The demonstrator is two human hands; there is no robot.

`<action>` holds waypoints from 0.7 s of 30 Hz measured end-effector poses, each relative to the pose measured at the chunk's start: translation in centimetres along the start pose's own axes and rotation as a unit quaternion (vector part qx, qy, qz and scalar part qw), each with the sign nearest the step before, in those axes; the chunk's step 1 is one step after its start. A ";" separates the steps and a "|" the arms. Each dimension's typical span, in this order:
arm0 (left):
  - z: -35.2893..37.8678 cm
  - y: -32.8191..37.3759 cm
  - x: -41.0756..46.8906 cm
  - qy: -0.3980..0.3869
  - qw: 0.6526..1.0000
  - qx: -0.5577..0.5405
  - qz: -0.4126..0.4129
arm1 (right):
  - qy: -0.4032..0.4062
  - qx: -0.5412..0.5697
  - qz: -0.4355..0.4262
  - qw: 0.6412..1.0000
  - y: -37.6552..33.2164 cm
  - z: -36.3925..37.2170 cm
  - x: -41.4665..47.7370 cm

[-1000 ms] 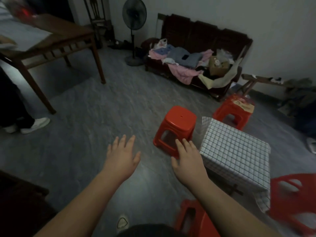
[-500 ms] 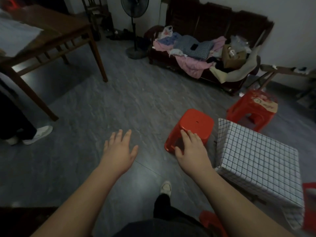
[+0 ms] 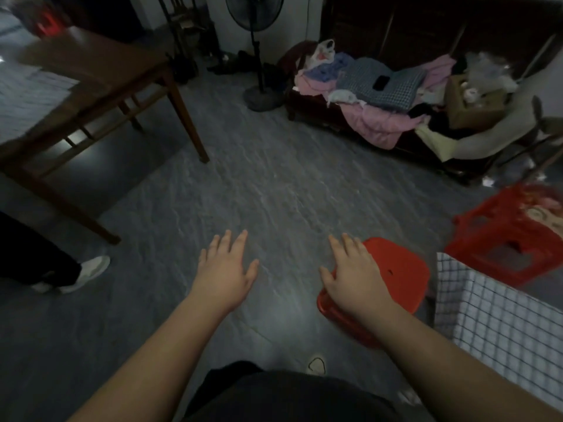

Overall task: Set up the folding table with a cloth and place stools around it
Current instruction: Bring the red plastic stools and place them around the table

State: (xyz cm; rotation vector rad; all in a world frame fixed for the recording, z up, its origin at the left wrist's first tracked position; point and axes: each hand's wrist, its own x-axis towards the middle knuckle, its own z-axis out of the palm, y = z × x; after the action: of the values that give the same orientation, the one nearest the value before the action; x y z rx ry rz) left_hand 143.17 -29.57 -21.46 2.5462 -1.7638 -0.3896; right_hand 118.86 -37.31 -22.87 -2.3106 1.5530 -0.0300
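Observation:
A small table draped in a white cloth with a dark grid (image 3: 499, 324) stands at the right edge. A red plastic stool (image 3: 399, 269) sits on the grey floor just left of it. My right hand (image 3: 355, 275) hovers over that stool's left side, fingers spread, holding nothing; whether it touches the seat is unclear. My left hand (image 3: 225, 269) is stretched out over bare floor, palm down, fingers apart. A second red stool (image 3: 502, 239), with a paper label on top, stands behind the table at far right.
A wooden dining table (image 3: 91, 74) fills the upper left. Beside it stands a person in dark trousers and a white shoe (image 3: 88, 269). A pedestal fan (image 3: 259, 86) and a dark sofa piled with clothes (image 3: 380, 95) line the far wall.
The view has swung left and come closer to the floor. The red stool and the cloth-covered table have shifted toward the right edge. Both hands stay spread and empty.

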 end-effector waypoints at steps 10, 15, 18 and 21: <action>-2.3 -2.6 20.7 -0.012 0.998 -0.022 0.055 | 0.018 0.016 0.078 0.997 -1.2 -1.4 18.0; -4.3 -3.6 33.9 -0.033 0.988 0.009 0.152 | 0.031 0.009 0.157 0.987 -2.6 -2.1 26.6; -6.2 -2.5 40.7 -0.051 0.973 0.044 0.220 | 0.040 0.031 0.226 0.973 -3.5 -3.2 29.9; -7.5 0.8 46.2 -0.065 0.955 0.060 0.283 | 0.066 0.063 0.288 0.953 -3.7 -4.1 32.1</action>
State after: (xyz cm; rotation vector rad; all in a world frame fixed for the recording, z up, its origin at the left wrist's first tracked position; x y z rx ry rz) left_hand 159.36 -73.51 -22.99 1.9734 -2.5112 -0.4360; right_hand 134.09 -66.13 -23.65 -1.7113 2.1661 -0.1350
